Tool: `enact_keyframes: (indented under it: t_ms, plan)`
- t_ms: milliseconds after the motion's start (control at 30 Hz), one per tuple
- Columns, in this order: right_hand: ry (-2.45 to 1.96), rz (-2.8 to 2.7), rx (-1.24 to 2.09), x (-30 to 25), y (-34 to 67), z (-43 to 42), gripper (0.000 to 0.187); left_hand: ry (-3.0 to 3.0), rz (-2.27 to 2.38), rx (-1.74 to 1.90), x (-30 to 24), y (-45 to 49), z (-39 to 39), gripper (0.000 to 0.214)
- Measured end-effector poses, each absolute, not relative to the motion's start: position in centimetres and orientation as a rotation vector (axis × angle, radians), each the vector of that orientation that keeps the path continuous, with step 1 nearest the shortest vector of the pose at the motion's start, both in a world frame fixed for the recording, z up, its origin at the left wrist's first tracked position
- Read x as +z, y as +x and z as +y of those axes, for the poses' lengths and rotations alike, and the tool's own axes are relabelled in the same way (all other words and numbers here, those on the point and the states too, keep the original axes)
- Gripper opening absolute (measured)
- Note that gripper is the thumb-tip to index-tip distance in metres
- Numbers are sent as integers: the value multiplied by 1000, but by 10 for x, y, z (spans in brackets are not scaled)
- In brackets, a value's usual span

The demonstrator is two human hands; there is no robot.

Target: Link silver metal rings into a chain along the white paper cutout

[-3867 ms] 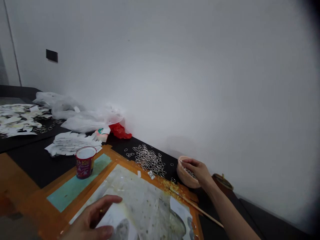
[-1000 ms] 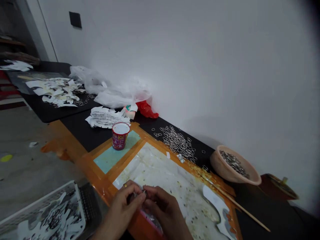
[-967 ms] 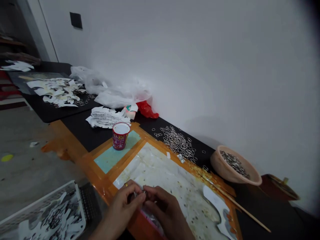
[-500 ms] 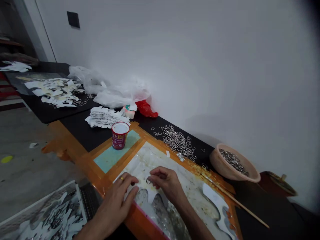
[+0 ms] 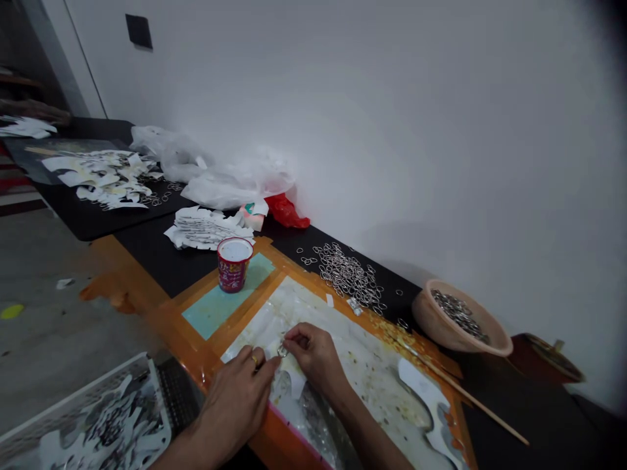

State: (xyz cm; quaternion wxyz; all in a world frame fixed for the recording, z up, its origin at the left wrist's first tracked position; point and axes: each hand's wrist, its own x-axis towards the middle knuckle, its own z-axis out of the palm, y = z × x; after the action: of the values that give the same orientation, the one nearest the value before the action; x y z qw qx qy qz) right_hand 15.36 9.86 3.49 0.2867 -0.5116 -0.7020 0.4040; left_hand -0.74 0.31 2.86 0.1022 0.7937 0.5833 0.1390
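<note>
The left hand (image 5: 238,398) rests low on the plastic-covered board (image 5: 362,385), fingers loosely curled, with a gold band (image 5: 254,358) on one of them. Its fingertips come up just beside a small metal ring (image 5: 283,351), though at this angle I can't tell whether they touch it. The right hand (image 5: 313,356) is nearly closed, pinching that ring above the board. The step in hand looks like close fingertip work on this single ring, and the next move calls for a steady pinch so it doesn't slip. A white paper cutout (image 5: 294,383) lies just under the hands.

To the left, a tray of cut paper (image 5: 98,418) sits beside the board, whose edges carry orange tape (image 5: 181,339). Farther along the counter (image 5: 147,225) stand a red printed cup (image 5: 233,264) on a teal panel (image 5: 249,290), a loose pile of metal rings (image 5: 347,274), and a wooden stick (image 5: 470,391). Beyond these are a clay bowl (image 5: 431,320) holding more rings, a stack of paper scraps (image 5: 208,228), a red bag (image 5: 287,212) and white plastic bags (image 5: 230,183) against the wall.
</note>
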Motion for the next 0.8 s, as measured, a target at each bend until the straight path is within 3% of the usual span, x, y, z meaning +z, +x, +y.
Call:
enact_keyframes:
  t_ms: [633, 800]
  plan:
    - [-1352, -2172, 697, 38, 155, 101, 9, 2376, 1681, 169, 48, -1, 18, 53]
    - [-1301, -2227, 671, 35, 157, 102, 11, 2368, 1667, 258, 57, -3, 22, 41]
